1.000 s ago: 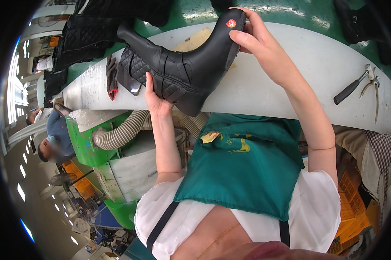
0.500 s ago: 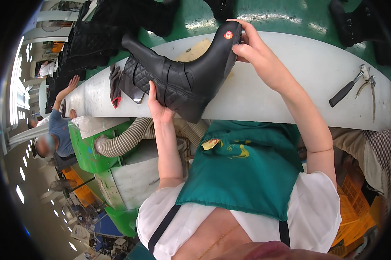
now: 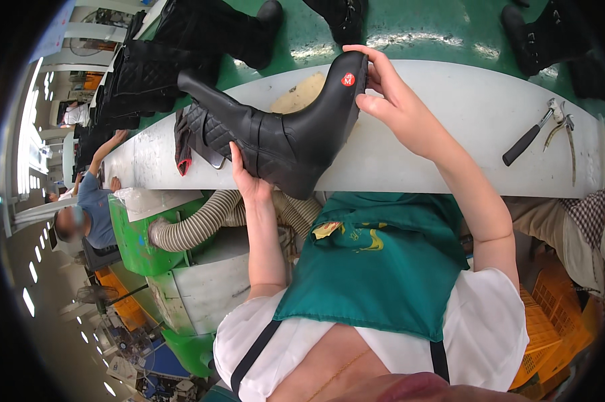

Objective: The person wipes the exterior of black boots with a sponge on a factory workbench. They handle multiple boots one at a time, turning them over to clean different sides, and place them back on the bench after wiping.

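Evidently mid-handling, one boot [image 3: 295,141]: black, quilted shaft, straps round the ankle, red sticker [image 3: 348,80] on the toe. You held it over the near edge of the table [image 3: 423,161], shaft to the left, toe up and away from you, heel toward you. Done, as far as could be judged: straps in place, sticker on. Left: the boot was not yet put down, and the handling looked unfinished; what else remained could not be told.

Left hand [image 3: 254,187], one: grip closed on the shaft near the heel, thumb laid along the quilting, fingers hidden beneath.

Right hand [image 3: 399,107], one: grip partly spread but holding the toe end, loosely by its look; index finger over the toe tip, thumb at the sole edge, other fingers curled by the sole.

Out of hand, on the table: hammer [image 3: 527,137] and pincers [image 3: 565,137], side by side at the right; dark glove [image 3: 182,144] with red cuff, at the left; phone [image 3: 215,159], partly covered by the boot; tan sheet [image 3: 302,92], beyond the boot.
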`<state>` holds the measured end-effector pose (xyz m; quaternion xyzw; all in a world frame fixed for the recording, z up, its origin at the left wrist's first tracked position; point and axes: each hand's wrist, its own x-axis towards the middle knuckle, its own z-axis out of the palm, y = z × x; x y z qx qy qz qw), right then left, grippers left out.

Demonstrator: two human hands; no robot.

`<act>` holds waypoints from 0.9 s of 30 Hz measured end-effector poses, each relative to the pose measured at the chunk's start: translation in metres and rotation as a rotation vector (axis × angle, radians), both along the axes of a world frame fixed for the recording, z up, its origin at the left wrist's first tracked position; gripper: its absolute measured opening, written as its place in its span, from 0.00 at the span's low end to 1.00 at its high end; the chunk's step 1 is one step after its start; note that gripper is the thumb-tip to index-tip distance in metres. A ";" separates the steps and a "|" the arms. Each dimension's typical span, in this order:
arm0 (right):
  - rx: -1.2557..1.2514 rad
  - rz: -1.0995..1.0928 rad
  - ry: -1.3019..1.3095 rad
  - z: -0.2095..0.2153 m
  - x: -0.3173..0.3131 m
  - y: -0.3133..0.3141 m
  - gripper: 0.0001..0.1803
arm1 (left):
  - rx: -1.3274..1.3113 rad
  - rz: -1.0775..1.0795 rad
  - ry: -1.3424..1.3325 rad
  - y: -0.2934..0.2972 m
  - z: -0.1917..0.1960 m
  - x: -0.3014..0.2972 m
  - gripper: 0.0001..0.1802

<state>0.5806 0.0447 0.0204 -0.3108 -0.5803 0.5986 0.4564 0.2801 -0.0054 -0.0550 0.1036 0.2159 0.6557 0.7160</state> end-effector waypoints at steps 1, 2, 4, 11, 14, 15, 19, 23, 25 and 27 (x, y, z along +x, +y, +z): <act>0.000 0.006 0.002 0.004 0.000 -0.003 0.33 | 0.016 0.018 -0.001 -0.002 0.001 0.001 0.26; 0.000 0.011 0.003 0.007 -0.001 -0.006 0.34 | 0.030 0.019 0.002 -0.002 0.000 0.001 0.26; 0.011 0.007 0.007 0.011 -0.001 -0.010 0.34 | 0.059 0.022 0.010 -0.004 -0.002 0.000 0.26; 0.025 -0.006 0.004 0.012 -0.002 -0.013 0.33 | 0.071 0.035 0.010 -0.004 -0.003 -0.001 0.25; 0.024 -0.003 -0.004 0.014 -0.001 -0.014 0.33 | 0.080 0.029 -0.003 -0.004 -0.001 0.001 0.25; 0.024 -0.007 -0.003 0.014 -0.001 -0.014 0.33 | 0.079 0.032 -0.006 -0.004 -0.001 0.002 0.25; 0.028 -0.012 0.000 0.013 -0.002 -0.013 0.33 | 0.016 0.073 0.012 -0.003 -0.002 0.002 0.24; 0.032 0.006 0.009 0.011 0.000 -0.012 0.33 | 0.046 0.063 0.033 -0.005 0.001 0.005 0.26; 0.081 -0.089 -0.012 0.004 0.001 -0.011 0.36 | 0.039 0.083 0.042 -0.003 0.002 0.007 0.26; 0.268 -0.260 -0.165 -0.004 0.000 -0.013 0.38 | -0.016 0.098 0.119 -0.008 0.008 0.005 0.26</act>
